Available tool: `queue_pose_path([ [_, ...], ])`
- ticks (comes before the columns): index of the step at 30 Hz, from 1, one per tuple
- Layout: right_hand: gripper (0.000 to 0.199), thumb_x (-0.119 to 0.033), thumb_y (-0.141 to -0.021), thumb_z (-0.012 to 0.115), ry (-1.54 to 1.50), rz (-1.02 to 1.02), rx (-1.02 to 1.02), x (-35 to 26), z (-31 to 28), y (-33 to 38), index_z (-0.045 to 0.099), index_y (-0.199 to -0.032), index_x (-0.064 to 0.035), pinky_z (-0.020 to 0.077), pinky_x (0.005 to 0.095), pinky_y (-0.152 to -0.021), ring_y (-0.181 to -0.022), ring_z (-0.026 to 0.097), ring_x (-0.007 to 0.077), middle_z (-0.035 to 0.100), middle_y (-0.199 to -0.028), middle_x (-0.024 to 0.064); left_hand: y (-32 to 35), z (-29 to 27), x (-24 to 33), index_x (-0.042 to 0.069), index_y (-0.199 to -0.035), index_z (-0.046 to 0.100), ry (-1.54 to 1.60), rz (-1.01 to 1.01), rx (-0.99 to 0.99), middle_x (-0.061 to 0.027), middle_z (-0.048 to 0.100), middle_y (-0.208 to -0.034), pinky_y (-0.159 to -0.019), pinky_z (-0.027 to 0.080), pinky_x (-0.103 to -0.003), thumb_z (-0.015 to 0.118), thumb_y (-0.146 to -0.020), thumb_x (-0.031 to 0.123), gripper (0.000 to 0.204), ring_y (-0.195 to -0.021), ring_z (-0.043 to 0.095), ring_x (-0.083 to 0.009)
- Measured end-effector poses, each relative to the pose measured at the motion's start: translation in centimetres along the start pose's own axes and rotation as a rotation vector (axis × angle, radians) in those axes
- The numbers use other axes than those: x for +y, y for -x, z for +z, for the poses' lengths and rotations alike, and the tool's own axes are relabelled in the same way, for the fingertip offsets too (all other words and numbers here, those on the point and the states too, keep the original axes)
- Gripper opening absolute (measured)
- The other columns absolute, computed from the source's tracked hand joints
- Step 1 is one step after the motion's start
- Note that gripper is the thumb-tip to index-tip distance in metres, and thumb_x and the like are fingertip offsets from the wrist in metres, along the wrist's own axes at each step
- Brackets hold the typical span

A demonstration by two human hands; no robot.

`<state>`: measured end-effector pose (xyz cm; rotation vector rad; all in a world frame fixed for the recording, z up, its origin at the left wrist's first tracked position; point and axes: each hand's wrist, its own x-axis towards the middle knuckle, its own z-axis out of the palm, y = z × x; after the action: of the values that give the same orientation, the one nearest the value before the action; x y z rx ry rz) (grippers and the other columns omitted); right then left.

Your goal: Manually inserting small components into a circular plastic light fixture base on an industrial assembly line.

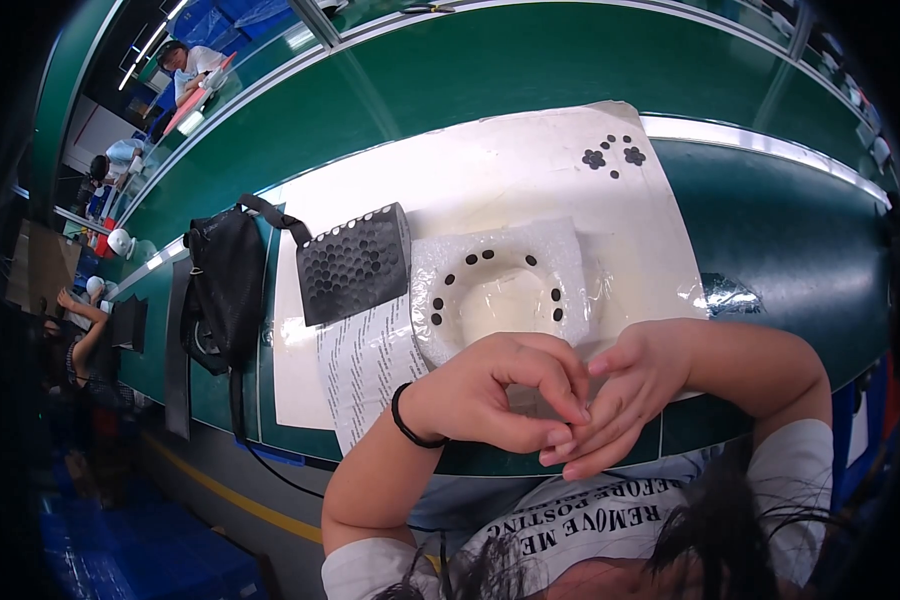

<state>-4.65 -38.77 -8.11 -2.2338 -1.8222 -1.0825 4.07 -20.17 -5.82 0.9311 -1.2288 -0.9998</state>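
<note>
My left hand (495,395), with a black band at the wrist, has its thumb and forefinger brought together in a pinch. Whatever may be between those fingertips is too small to make out. They meet the fingers of my right hand (635,395), which is stretched out with its thumb apart. Just beyond both hands lies a white foam block (560,245) with a round hollow. Several black oval pads (472,260) are spaced around the hollow's rim. To its left is a black sheet of round pads (355,265), above white printed backing paper (370,365).
A large white board (640,215) lies under these things on the green table (790,210). Small black dots and flower-like clusters (610,157) sit at its far right. A black bag (225,290) lies at left. Other people (190,70) sit farther off to the left.
</note>
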Motion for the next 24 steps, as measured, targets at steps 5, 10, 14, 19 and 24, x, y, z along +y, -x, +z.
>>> queue_pose_path([
  [5, 0.036, -0.02, -0.086, 0.045, -0.01, 0.009, 0.007, -0.07, 0.03, -0.01, 0.038, -0.12, -0.0273, 0.0135, 0.0378, -0.1, -0.118, 0.032, -0.0053, 0.04, -0.13, -0.0139, -0.03, 0.05, 0.02, 0.004, -0.08, 0.065, -0.005, 0.008, 0.0, -0.0095, 0.059, -0.082, -0.068, 0.044, -0.027, 0.069, -0.066, 0.003, 0.014, -0.075, 0.057, -0.0189],
  [10, 0.036, -0.02, -0.086, 0.044, 0.023, 0.008, 0.016, -0.14, 0.12, -0.04, 0.038, -0.12, -0.0274, 0.0127, 0.0378, -0.101, -0.118, 0.032, -0.0054, 0.04, -0.13, -0.0139, 0.02, 0.08, -0.03, 0.004, -0.079, 0.065, 0.025, 0.005, 0.004, -0.0095, 0.058, -0.081, -0.068, 0.044, -0.027, 0.068, -0.066, 0.003, 0.013, -0.075, 0.057, -0.019],
  [14, 0.034, -0.02, -0.087, 0.043, 0.026, 0.011, 0.01, -0.21, 0.19, -0.04, 0.039, -0.12, -0.0273, 0.0122, 0.0382, -0.101, -0.119, 0.031, -0.0056, 0.04, -0.13, -0.0137, -0.03, -0.01, 0.01, 0.004, -0.079, 0.065, 0.029, 0.007, 0.004, -0.0095, 0.058, -0.081, -0.069, 0.044, -0.027, 0.067, -0.066, 0.002, 0.013, -0.075, 0.057, -0.0189],
  [19, 0.034, -0.022, -0.087, 0.044, 0.008, 0.017, 0.03, -0.21, 0.16, -0.23, 0.039, -0.12, -0.0266, 0.0128, 0.0381, -0.1, -0.12, 0.032, -0.0048, 0.042, -0.129, -0.0128, -0.03, -0.05, 0.08, 0.003, -0.077, 0.062, 0.065, -0.013, -0.015, -0.0082, 0.059, -0.083, -0.073, 0.042, -0.027, 0.065, -0.07, 0.002, 0.007, -0.08, 0.056, -0.018],
  [24, 0.033, -0.024, -0.085, 0.048, -0.047, 0.042, 0.066, -0.1, 0.18, -0.5, 0.043, -0.118, -0.0245, 0.019, 0.0357, -0.099, -0.119, 0.035, -0.0019, 0.046, -0.126, -0.0112, 0.05, -0.08, -0.1, 0.003, -0.077, 0.061, 0.049, 0.016, 0.0, -0.0086, 0.058, -0.083, -0.073, 0.042, -0.027, 0.062, -0.072, 0.002, 0.005, -0.08, 0.055, -0.0184],
])
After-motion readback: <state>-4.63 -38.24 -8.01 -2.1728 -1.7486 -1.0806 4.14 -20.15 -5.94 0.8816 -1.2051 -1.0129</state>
